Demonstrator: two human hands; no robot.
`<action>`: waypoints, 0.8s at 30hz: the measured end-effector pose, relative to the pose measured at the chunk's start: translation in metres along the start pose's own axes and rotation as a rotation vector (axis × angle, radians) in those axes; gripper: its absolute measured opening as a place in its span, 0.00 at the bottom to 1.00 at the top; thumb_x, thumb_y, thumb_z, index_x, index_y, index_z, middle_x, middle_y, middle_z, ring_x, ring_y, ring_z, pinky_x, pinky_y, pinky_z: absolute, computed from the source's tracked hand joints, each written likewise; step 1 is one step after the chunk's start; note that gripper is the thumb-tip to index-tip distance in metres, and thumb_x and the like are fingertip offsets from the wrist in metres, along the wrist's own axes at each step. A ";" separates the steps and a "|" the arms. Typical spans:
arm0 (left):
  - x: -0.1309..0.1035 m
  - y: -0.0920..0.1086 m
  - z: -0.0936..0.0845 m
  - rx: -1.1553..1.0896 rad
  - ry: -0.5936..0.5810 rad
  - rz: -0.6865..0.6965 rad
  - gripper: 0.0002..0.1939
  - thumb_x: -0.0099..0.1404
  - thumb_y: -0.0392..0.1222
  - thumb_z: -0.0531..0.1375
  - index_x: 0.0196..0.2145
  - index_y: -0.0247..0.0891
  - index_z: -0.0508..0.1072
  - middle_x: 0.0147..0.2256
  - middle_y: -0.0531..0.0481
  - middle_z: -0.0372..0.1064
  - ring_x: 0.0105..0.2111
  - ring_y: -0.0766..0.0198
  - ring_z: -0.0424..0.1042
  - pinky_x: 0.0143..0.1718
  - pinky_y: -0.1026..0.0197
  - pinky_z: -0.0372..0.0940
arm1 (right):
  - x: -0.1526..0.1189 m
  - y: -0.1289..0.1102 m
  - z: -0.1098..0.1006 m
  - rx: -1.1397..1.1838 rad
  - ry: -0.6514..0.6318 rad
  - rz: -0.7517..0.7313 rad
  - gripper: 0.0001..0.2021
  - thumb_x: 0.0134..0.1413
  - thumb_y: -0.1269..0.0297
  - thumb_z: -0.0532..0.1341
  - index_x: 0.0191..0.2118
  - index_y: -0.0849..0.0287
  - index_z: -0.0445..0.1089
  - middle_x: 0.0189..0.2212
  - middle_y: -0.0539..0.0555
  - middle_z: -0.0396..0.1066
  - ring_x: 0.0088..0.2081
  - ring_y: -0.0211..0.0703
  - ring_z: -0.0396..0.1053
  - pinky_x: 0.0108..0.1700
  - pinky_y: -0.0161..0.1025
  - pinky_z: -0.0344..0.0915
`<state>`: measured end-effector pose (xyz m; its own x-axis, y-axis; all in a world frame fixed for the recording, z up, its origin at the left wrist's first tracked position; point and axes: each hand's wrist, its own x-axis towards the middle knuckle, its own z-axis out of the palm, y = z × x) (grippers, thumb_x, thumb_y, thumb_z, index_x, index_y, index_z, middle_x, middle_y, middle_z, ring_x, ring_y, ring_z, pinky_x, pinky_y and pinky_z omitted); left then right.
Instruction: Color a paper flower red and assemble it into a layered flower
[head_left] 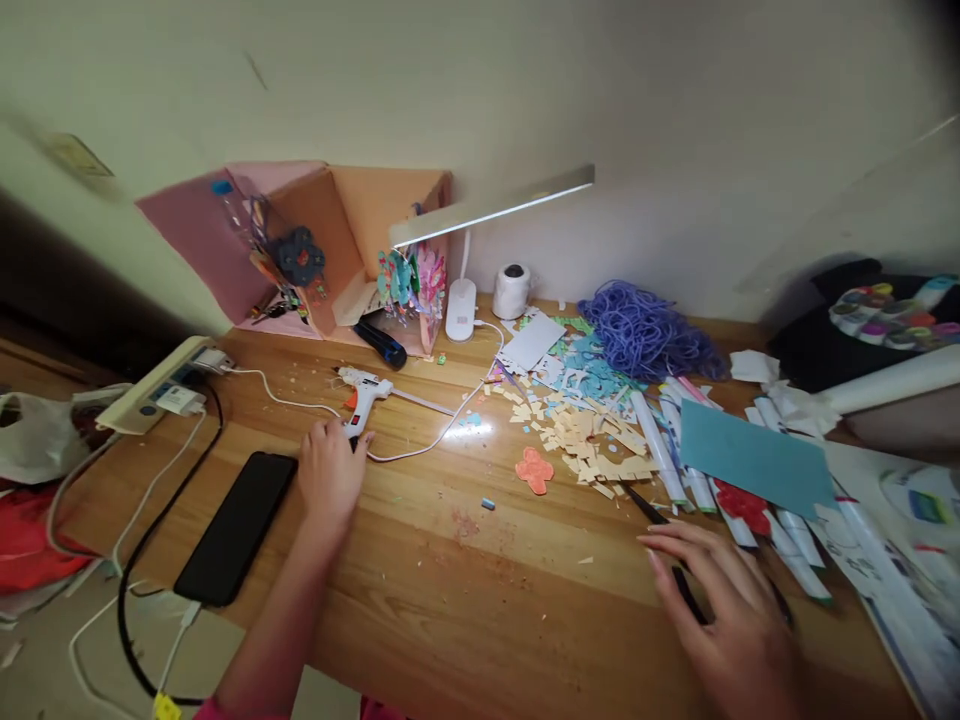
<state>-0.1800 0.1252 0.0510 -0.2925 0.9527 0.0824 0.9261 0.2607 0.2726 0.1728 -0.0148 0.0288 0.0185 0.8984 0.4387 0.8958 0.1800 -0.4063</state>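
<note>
My left hand (pixel 330 475) has its thumb and fingers round the lower end of a white glue gun's handle. The glue gun (pixel 365 396) lies on the desk, with a glue stick (pixel 421 402) out of its back. My right hand (pixel 731 610) hovers over black scissors (pixel 688 594), fingers outstretched and apart; it hides part of the handles. The scissors' blades point toward yellow paper scraps (pixel 592 440). Between my hands lie an orange flower-shaped cutout (pixel 534 470) and a small blue piece (pixel 488 504). A red cutout (pixel 742 506) lies beyond my right hand.
A black phone (pixel 236 528) and power strip (pixel 154 385) are at left. Behind stand a pink cardboard box (pixel 386 190) with crafts and a lit lamp (pixel 495 207). Purple yarn (pixel 637 330), white markers (pixel 660 450) and a teal sheet (pixel 754 455) lie at right. A white cable (pixel 420 452) crosses the desk.
</note>
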 end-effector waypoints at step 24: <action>-0.146 0.095 0.005 -0.839 -0.405 0.485 0.05 0.65 0.40 0.54 0.36 0.39 0.68 0.37 0.47 0.68 0.38 0.61 0.68 0.38 0.61 0.63 | 0.039 -0.086 0.034 1.348 -0.356 0.824 0.20 0.55 0.52 0.58 0.49 0.58 0.66 0.47 0.58 0.70 0.45 0.50 0.69 0.42 0.40 0.67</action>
<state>-0.0477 0.0114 0.0596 0.3103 0.9476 0.0761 0.4156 -0.2072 0.8856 0.0810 0.0188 0.0536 0.0015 0.9316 -0.3634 -0.3282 -0.3429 -0.8802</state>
